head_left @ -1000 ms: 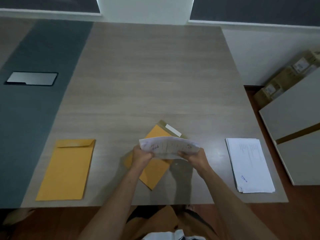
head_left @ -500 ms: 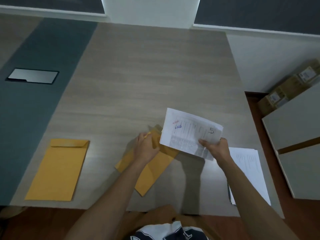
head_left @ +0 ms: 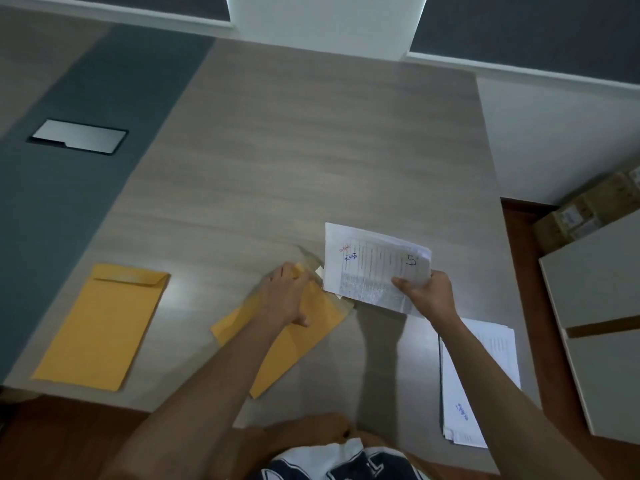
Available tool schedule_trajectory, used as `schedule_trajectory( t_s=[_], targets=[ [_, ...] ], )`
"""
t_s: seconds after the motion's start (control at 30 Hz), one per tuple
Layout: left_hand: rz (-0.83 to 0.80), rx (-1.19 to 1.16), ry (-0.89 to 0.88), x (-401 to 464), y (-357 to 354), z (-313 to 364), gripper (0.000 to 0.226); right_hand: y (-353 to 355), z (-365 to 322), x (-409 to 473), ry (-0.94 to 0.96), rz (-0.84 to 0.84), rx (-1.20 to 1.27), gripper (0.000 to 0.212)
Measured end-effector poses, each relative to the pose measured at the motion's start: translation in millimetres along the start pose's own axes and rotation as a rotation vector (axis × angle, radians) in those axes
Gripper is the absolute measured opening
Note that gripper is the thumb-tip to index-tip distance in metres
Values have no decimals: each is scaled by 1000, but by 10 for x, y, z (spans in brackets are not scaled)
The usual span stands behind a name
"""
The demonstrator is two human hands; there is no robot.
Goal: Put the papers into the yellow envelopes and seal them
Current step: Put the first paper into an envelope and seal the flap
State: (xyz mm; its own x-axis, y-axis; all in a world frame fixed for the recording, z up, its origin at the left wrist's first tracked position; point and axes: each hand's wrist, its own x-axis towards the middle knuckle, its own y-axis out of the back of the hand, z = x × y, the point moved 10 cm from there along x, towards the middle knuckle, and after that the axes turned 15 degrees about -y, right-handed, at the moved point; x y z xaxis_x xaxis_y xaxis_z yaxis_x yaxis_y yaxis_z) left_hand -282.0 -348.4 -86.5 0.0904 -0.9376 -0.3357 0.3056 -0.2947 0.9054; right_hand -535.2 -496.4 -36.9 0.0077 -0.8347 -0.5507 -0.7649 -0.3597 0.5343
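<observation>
Papers [head_left: 375, 268]: released by the left hand [head_left: 289, 296], now pinched by right hand [head_left: 427, 294] fingers alone.
Left hand: shifted onto the open envelope [head_left: 308, 327].

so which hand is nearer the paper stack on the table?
Right. The right hand holds papers up just beyond the paper stack; the left hand is further left, on the envelope.

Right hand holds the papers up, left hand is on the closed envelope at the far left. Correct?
Not quite. In the head view the left hand rests on the middle envelope; the far-left envelope lies untouched. The right hand does hold the papers.
</observation>
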Motion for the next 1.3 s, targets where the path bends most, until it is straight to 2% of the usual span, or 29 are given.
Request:
schedule_trajectory(
  t_s=[0.27,0.63,0.77,0.97,1.1,1.17,1.3],
  targets=[
    [21,-18,-89,-36,50,76,105,-227,-48,33,0,-119,-339,51],
    [-16,47,-174,36,90,153,104,-379,-82,133,-78,-335,-293,36],
    [-24,47,-170,58,56,121,105,-352,-125,120,-74,-347,-278,33],
    [-43,68,-208,97,41,165,105,-455,-205,149,-84,-376,-376,34],
    [-60,63,-261,127,20,189,105,-683,-232,86,-91,-465,-407,31],
    [-59,36,-255,118,25,152,112,-758,-222,79,-98,-486,-358,30],
    [-90,-7,-180,-2,-74,53,146,-785,-122,110,-92,-433,-258,28]
  ],
)
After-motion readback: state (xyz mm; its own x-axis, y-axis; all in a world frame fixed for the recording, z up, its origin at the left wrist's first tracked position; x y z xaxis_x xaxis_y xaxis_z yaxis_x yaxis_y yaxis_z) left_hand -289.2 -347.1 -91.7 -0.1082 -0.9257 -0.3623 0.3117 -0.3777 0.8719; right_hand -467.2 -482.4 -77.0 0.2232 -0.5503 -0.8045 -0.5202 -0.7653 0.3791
